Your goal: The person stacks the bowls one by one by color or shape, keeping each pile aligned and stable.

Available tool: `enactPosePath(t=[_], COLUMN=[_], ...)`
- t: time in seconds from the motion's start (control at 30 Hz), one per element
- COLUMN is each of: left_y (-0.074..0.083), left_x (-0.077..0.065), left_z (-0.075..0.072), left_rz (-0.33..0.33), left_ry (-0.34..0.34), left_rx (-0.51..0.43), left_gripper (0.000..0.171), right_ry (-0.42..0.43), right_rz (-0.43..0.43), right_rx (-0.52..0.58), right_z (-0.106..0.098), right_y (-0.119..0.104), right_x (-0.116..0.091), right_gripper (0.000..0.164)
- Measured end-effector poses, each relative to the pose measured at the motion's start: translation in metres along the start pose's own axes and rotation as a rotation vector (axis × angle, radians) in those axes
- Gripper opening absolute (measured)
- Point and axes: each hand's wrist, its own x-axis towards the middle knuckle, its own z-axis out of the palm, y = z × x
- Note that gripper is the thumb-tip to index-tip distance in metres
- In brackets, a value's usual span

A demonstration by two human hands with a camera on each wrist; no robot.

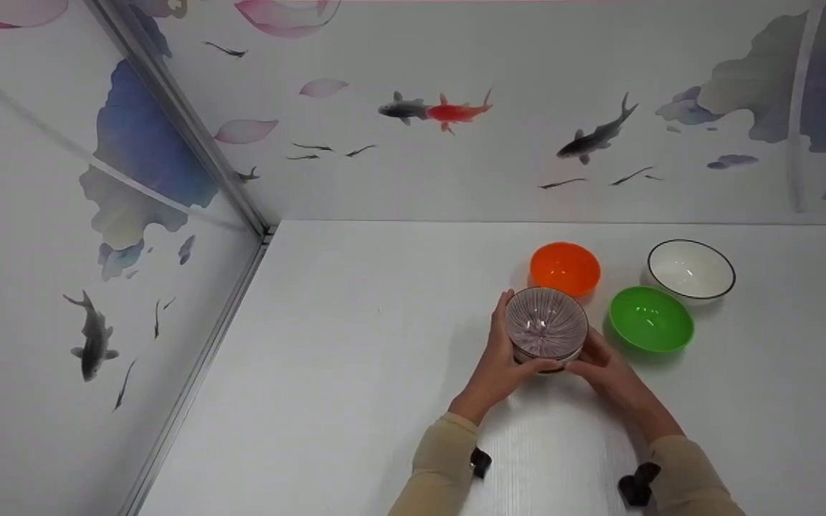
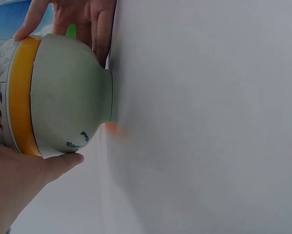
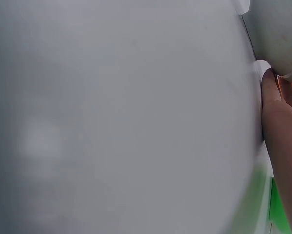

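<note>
A stack of bowls (image 1: 546, 326) is held between my two hands, the top one showing a purple-grey striped inside. In the left wrist view the lowest is a pale green bowl (image 2: 68, 92), its foot right at the table top. Above it come a yellow band (image 2: 24, 97) and a white patterned bowl (image 2: 2, 109). My left hand (image 1: 497, 365) grips the stack's left side, thumb along the near side. From the right, my right hand (image 1: 610, 373) grips it, fingers partly hidden behind. In the right wrist view my right hand (image 3: 284, 131) touches the lowest bowl's underside.
Just behind the stack sits an orange bowl (image 1: 565, 268). A green bowl (image 1: 651, 319) stands to the right, with a white bowl with a dark rim (image 1: 691, 269) behind it. The white table (image 1: 327, 344) meets a painted wall (image 1: 456, 172) at the back.
</note>
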Motion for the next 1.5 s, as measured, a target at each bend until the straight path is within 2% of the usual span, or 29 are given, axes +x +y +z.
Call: enactPosePath(t=[0.23, 0.47, 0.63, 0.8, 0.93, 1.3, 1.5], left_y=[-0.002, -0.001, 0.000, -0.003, -0.005, -0.009, -0.009], left_x=[0.000, 0.001, 0.001, 0.000, -0.003, -0.004, -0.003], left_z=[-0.004, -0.008, -0.009, -0.007, -0.005, -0.002, 0.004], left_rz=[-0.009, -0.019, 0.004, 0.025, 0.006, -0.052, -0.042], left_ry=[-0.014, -0.032, -0.040, -0.019, -0.010, -0.015, -0.024], left_rx=[0.018, 0.078, 0.115, 0.069, 0.047, -0.046, -0.035], left_gripper=[0.114, 0.114, 0.115, 0.127, 0.132, 0.113, 0.111], right_ry=[-0.001, -0.010, 0.006, 0.008, 0.008, -0.010, -0.018], right_rz=[0.011, 0.008, 0.003, -0.005, -0.019, -0.006, 0.011], right_rx=[0.011, 0.027, 0.024, 0.018, 0.019, -0.025, -0.023], right_z=[0.000, 0.001, 0.003, 0.004, 0.005, 0.002, -0.002], right_y=[-0.003, -0.004, -0.001, 0.000, 0.000, 0.000, -0.002], right_x=[0.001, 0.002, 0.002, 0.002, 0.003, 0.003, -0.002], right_gripper=[0.085, 0.083, 0.086, 0.089, 0.088, 0.085, 0.084])
